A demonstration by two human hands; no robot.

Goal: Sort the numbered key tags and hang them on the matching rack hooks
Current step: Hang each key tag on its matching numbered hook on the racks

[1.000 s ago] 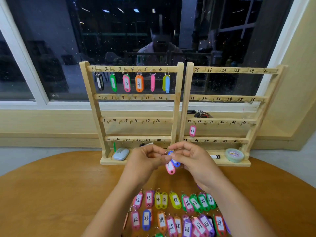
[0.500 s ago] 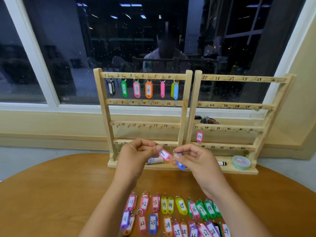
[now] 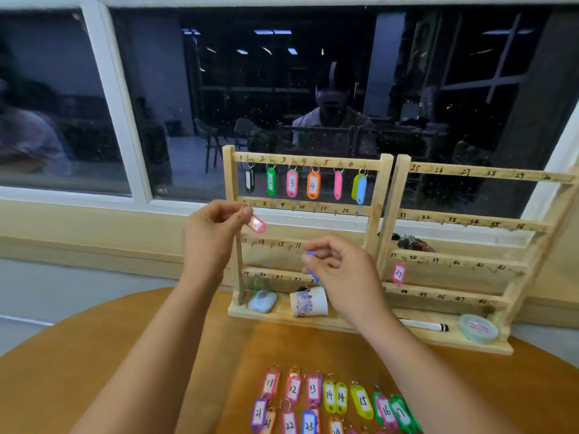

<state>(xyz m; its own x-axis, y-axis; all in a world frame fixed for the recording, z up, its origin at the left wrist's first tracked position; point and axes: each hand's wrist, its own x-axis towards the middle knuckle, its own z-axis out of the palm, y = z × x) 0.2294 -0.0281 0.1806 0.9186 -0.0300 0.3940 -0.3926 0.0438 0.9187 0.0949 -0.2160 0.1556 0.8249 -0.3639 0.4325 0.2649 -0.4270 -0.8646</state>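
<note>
table (image 3: 94,355): loose tags (image 3: 362,401) in two rows, at least fourteen; the frame cuts them off, so maybe more.
right hand (image 3: 341,270): pinches blue tag (image 3: 310,254), low, mid-rack.
left hand (image 3: 210,233): pinches pink tag (image 3: 257,223).
change: a second ago the two tags were held together; now split, pink up at left end of second rail (image 3: 313,208).
meaning: pink likely hangs next.
racks: left rack (image 3: 385,195), right rack (image 3: 470,172).
hung: seven top-rail tags (image 3: 313,185), plus tag 37 (image 3: 399,273).

This looks like an office or a work room at night. A round wooden table (image 3: 94,355) stands by a big window (image 3: 282,89). The dark glass shows long ceiling lights (image 3: 272,32) and chairs (image 3: 213,136). A wooden key rack (image 3: 451,171) with numbered hooks stands on the table.
</note>
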